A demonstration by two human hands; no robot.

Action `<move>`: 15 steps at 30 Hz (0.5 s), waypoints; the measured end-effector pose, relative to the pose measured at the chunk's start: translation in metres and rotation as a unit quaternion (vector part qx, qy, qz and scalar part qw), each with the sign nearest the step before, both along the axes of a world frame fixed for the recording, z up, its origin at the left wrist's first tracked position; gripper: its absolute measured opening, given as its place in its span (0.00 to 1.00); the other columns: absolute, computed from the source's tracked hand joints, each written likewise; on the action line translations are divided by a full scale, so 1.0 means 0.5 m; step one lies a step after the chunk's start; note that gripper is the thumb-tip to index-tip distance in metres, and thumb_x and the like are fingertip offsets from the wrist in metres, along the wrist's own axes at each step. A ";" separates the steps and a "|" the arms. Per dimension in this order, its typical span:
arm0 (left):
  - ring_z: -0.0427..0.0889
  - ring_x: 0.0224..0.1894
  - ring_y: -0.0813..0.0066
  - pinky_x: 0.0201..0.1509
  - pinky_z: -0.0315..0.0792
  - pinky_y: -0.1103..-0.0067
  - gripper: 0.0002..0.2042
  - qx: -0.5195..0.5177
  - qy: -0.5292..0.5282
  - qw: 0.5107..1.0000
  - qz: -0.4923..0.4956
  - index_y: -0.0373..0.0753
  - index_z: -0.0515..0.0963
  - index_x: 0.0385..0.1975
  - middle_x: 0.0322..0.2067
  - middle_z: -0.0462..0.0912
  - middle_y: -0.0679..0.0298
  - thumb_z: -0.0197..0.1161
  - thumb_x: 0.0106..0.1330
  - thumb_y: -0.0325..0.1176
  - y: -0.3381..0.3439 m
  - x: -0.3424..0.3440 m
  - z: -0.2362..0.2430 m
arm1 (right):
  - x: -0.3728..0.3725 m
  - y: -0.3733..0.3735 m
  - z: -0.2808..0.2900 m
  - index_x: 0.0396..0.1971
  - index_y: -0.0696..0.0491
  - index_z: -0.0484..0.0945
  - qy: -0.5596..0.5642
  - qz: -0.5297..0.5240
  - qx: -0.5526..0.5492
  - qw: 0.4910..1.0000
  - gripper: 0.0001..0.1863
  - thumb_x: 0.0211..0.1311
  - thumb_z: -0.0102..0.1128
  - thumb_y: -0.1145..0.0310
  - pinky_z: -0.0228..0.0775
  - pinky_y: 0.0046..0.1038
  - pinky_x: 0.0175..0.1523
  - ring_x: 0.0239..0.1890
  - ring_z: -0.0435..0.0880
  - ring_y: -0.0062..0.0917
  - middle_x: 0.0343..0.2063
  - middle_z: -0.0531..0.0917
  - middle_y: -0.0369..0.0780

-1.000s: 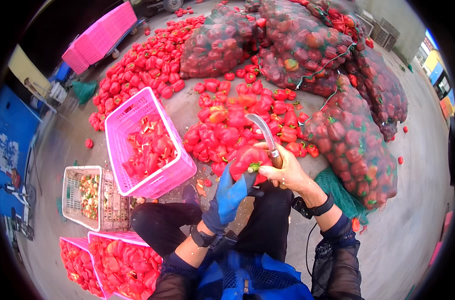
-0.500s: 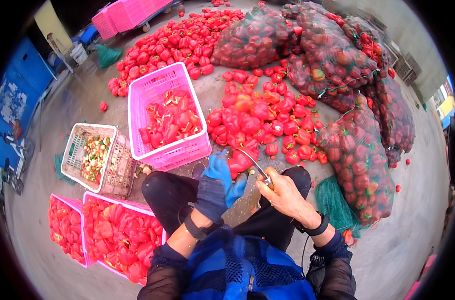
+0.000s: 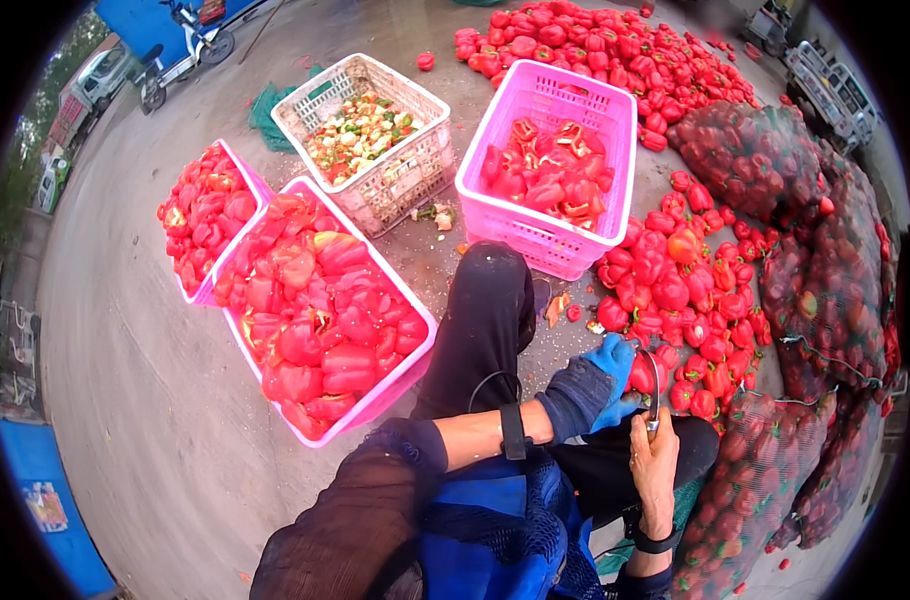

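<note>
Grey concrete floor [image 3: 115,330] (evenly daylit) stretches toward a blue panel [image 3: 135,28].

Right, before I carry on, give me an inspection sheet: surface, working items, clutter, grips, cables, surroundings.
Surface: grey concrete floor, with small scraps near the crates.
Working items: red bell pepper at the left hand, curved knife overlapping it in view; heap of loose peppers beyond; three pink crates holding cut red peppers.
Clutter: off-white lattice crate of pepper trimmings; green netting beside it.
Left grip: blue-gloved, closed on the pepper.
Right grip: bare, closed on the knife's handle.
Cables: thin dark cord looping by the left leg; ends unclear.
Surroundings: filled mesh sacks at right; white scooter and parked vehicles farther off.
</note>
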State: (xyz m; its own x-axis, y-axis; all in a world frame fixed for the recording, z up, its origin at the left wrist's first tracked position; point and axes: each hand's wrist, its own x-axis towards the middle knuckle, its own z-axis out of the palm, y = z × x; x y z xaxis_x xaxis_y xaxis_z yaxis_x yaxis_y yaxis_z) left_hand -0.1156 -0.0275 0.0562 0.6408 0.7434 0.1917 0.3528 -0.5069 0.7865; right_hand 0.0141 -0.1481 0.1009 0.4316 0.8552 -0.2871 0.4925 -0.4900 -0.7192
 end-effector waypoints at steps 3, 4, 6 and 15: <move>0.76 0.45 0.40 0.46 0.74 0.58 0.32 -0.043 -0.025 0.998 0.031 0.30 0.65 0.51 0.47 0.68 0.39 0.69 0.51 0.42 -0.005 -0.003 -0.027 | -0.014 0.004 -0.002 0.33 0.60 0.70 -0.049 0.033 0.040 0.997 0.09 0.66 0.54 0.68 0.65 0.36 0.25 0.19 0.78 0.37 0.16 0.76 0.48; 0.76 0.45 0.40 0.46 0.74 0.58 0.32 -0.064 -0.032 0.997 0.032 0.30 0.65 0.51 0.47 0.68 0.39 0.69 0.50 0.42 -0.004 -0.002 -0.026 | -0.015 0.005 -0.004 0.32 0.59 0.69 -0.065 0.035 0.037 0.997 0.09 0.66 0.54 0.69 0.65 0.37 0.25 0.19 0.78 0.38 0.16 0.76 0.49; 0.75 0.43 0.45 0.47 0.70 0.61 0.26 -0.094 -0.056 0.992 0.064 0.30 0.72 0.43 0.40 0.74 0.42 0.69 0.48 0.41 -0.009 -0.005 -0.020 | -0.015 0.002 -0.012 0.31 0.59 0.69 -0.099 0.038 0.030 0.994 0.09 0.66 0.55 0.69 0.65 0.38 0.26 0.19 0.77 0.41 0.16 0.76 0.49; 0.77 0.45 0.38 0.45 0.74 0.58 0.29 -0.151 -0.065 0.983 0.080 0.30 0.66 0.47 0.44 0.72 0.39 0.67 0.50 0.42 -0.030 -0.025 -0.078 | -0.008 -0.019 0.002 0.30 0.59 0.67 -0.138 0.099 -0.049 0.984 0.09 0.65 0.55 0.70 0.66 0.43 0.28 0.22 0.78 0.48 0.17 0.76 0.50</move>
State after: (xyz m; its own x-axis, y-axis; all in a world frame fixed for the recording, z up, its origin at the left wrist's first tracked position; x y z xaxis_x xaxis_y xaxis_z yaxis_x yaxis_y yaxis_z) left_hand -0.1283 -0.0423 0.0174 0.4967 0.8677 0.0194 0.2962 -0.1904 0.9360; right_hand 0.0101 -0.1578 0.1019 0.3322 0.9044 -0.2677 0.7555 -0.4251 -0.4986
